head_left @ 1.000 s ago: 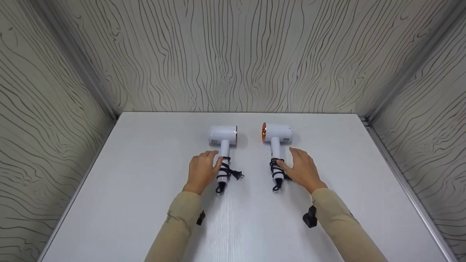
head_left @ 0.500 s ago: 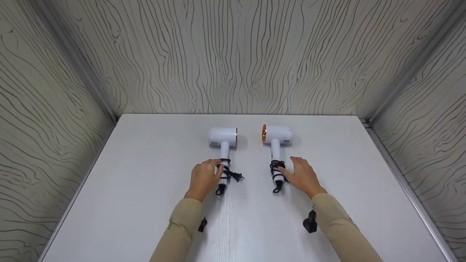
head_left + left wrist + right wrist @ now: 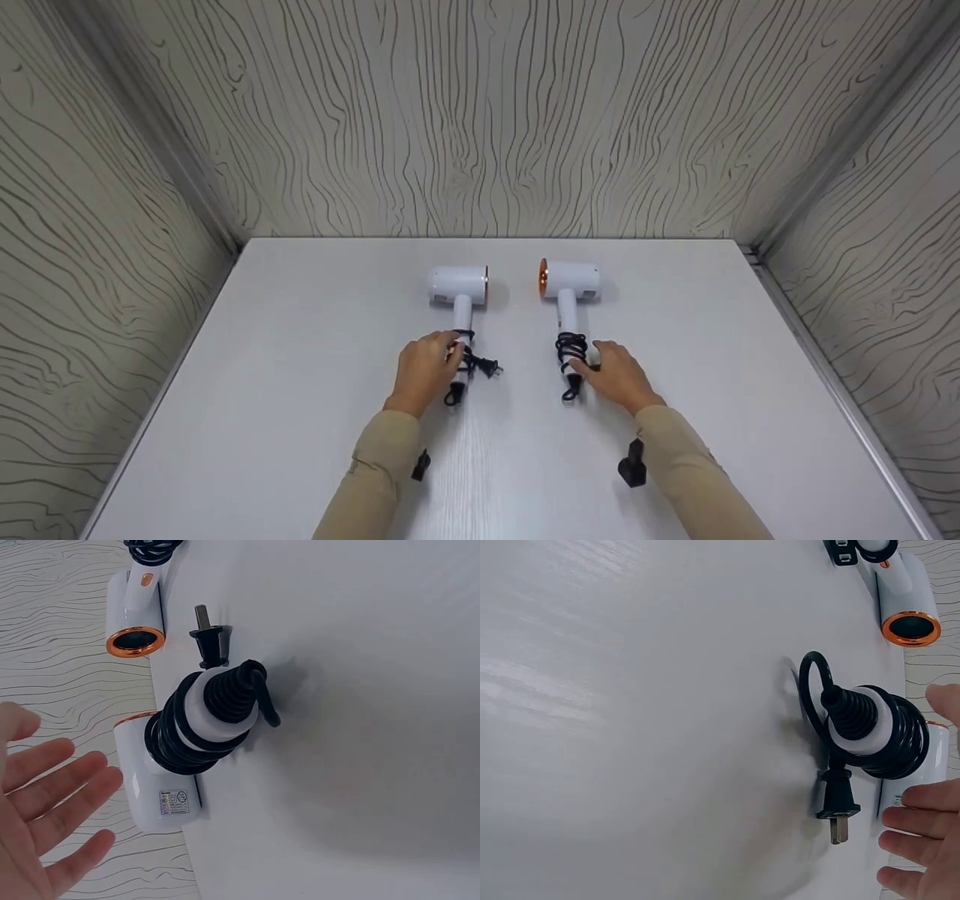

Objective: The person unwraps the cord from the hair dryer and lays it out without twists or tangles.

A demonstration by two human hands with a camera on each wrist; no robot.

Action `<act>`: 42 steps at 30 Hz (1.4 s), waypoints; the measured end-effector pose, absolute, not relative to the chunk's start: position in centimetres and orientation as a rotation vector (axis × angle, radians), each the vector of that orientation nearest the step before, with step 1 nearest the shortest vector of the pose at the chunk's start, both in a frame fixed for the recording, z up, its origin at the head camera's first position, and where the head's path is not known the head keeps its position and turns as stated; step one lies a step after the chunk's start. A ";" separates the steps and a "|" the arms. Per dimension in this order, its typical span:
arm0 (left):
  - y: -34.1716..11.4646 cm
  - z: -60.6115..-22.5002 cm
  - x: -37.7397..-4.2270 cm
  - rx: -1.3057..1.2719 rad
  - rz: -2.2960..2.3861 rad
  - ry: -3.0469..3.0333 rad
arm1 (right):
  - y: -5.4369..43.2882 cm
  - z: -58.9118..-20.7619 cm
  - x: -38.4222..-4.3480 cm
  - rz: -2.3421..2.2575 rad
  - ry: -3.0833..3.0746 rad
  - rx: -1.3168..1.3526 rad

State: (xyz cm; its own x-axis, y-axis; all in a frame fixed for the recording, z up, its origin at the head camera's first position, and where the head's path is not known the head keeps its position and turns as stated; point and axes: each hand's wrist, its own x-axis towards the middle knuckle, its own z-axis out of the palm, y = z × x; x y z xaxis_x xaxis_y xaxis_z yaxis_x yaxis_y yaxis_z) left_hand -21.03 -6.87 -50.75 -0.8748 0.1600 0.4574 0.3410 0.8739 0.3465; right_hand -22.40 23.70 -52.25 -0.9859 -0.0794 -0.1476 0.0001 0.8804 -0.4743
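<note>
Two white hair dryers lie on the white table with their handles toward me and their copper-rimmed mouths facing each other. My left hand (image 3: 426,373) is at the left side of the left hair dryer (image 3: 459,285), thumb overlapping the handle in the head view. In the left wrist view its fingers (image 3: 64,806) are spread, with the palm beside the handle. Beside the right hair dryer (image 3: 573,280), my right hand (image 3: 621,377) has its thumb near the lower handle; its fingers (image 3: 919,823) are extended in the right wrist view. Black cords (image 3: 180,727) wrap both handles.
The left dryer's two-pin plug (image 3: 489,367) sticks out to the right of its handle. Another plug (image 3: 838,799) lies beside the right dryer's handle. Wood-grain panels (image 3: 480,120) enclose the table's back and sides. A black device (image 3: 632,465) is at the right sleeve.
Both hands have drawn slightly back toward me along the handles, the right one more. The view has shifted a little; both hair dryers stay in place on the table.
</note>
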 end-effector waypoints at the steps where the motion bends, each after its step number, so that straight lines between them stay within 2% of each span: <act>1: -6.9 -50.8 -21.0 -0.371 -0.596 -2.621 | 23.7 -52.4 -22.4 -0.728 2.879 -0.056; 19: -6.7 -50.9 -21.0 -0.372 -0.639 -2.647 | 23.3 -54.1 -22.5 -0.767 2.831 -0.006; 42: -6.4 -51.1 -21.1 -0.371 -0.684 -2.677 | 22.2 -54.1 -22.7 -0.731 2.855 0.073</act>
